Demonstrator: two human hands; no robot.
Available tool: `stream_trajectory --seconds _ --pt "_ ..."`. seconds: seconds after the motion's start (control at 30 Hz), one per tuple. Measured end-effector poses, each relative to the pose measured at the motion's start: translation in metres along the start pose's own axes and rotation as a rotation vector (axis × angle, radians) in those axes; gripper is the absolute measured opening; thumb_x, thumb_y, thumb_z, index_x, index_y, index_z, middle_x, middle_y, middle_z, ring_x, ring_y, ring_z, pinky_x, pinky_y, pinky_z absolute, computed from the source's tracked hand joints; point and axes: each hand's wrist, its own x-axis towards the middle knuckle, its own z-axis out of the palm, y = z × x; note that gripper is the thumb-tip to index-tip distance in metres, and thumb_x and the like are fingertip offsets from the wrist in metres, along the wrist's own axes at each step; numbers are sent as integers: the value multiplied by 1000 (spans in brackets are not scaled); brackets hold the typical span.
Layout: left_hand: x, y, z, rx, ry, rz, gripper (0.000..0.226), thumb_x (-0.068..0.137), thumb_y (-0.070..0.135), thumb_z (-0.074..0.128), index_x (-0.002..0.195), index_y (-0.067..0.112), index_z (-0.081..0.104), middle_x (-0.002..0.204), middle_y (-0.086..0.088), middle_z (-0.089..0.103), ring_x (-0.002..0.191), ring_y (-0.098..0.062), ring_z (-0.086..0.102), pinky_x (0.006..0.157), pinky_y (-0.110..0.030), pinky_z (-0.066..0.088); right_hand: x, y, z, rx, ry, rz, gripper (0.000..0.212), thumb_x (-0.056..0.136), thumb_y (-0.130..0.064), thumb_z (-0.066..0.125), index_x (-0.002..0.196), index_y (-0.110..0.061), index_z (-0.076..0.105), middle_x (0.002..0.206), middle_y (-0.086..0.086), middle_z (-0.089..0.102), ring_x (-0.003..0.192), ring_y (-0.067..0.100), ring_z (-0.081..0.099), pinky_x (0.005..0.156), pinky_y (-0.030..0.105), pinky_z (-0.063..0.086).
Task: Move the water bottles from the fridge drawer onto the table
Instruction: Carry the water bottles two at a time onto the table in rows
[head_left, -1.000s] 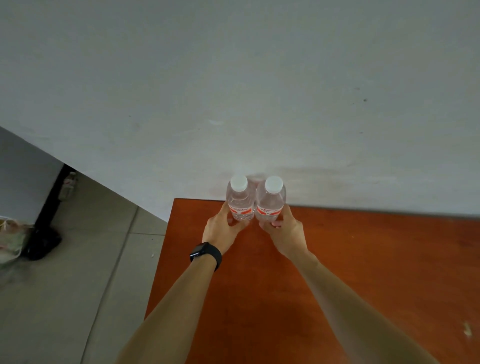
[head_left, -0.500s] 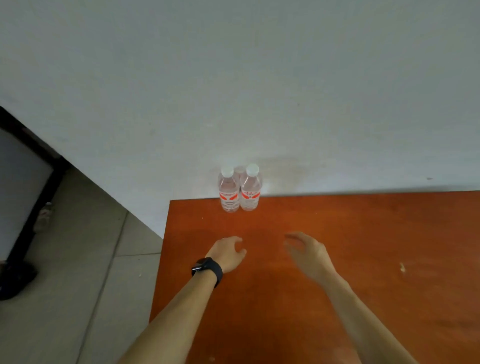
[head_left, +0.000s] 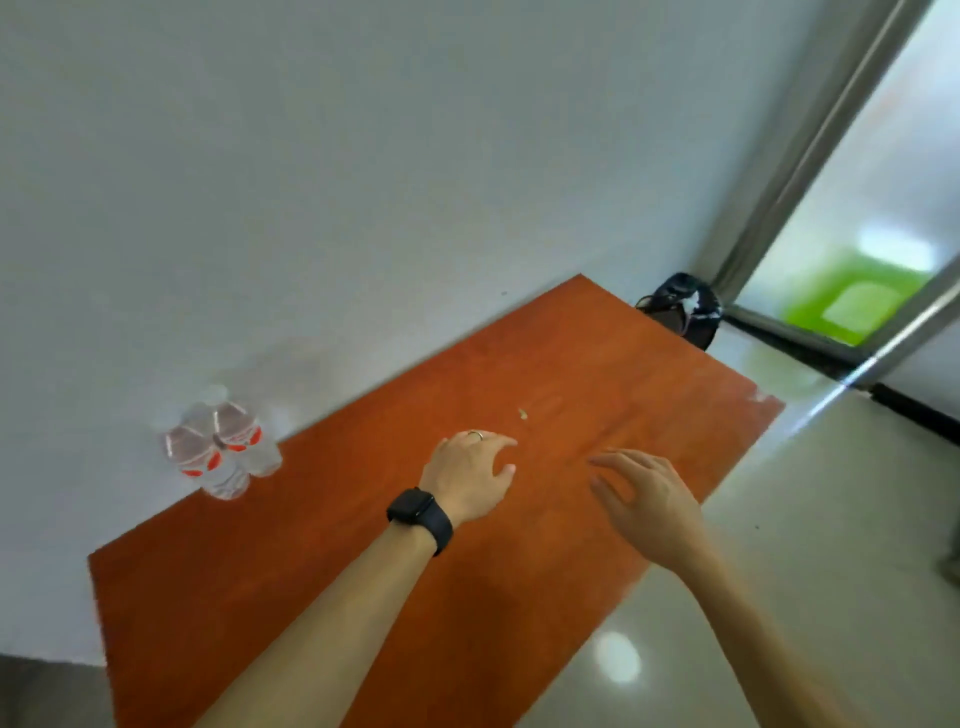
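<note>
Left hand and right hand: both empty, fingers loosely spread, over the table; contact with it unclear. Water bottles upright together on the table, well off to the left of the left hand. Set-down apparently done. Next, probably a turn toward the fridge drawer, out of view, for any bottles left.

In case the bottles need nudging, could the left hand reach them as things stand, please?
Probably yes: the left hand is open and holds nothing, and only bare table lies between it and the bottles by the wall.
</note>
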Motion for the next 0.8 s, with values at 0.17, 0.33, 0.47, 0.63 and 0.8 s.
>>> stream_trajectory --seconds 0.17,0.33,0.47,0.63,0.8 --pt "9 152 30 85 -8 273 37 100 44 49 136 39 57 145 8 54 136 -16 46 115 -46 35 -105 96 -81 -6 226 199 41 100 -50 48 139 -40 55 144 -14 53 140 18 36 113 39 35" --pt "-10 298 80 174 -74 489 38 99 40 53 136 39 58 141 10 57 130 -16 50 107 -40 42 -216 176 -143 35 358 359 42 101 -48 48 142 -41 51 144 -14 53 140 17 35 113 39 36" --pt "-36 418 120 146 -76 662 41 98 43 51 140 40 54 148 6 51 136 -18 45 113 -40 36 -305 244 -182 37 471 471 41 101 -46 49 141 -39 52 142 -15 54 140 13 35 112 33 33" --pt "-50 528 152 123 -71 811 42 99 46 49 141 42 50 150 7 49 139 -17 41 116 -40 32 -378 310 -222 58 651 574 37 100 -39 55 135 -32 60 134 -12 60 132 15 44 111 28 30" --pt "-31 616 175 110 -79 906 42 99 46 48 141 43 50 153 7 45 141 -17 39 118 -44 30 -419 374 -257 20 754 658 33 98 -33 59 130 -24 66 128 -8 66 124 17 52 113 35 35"
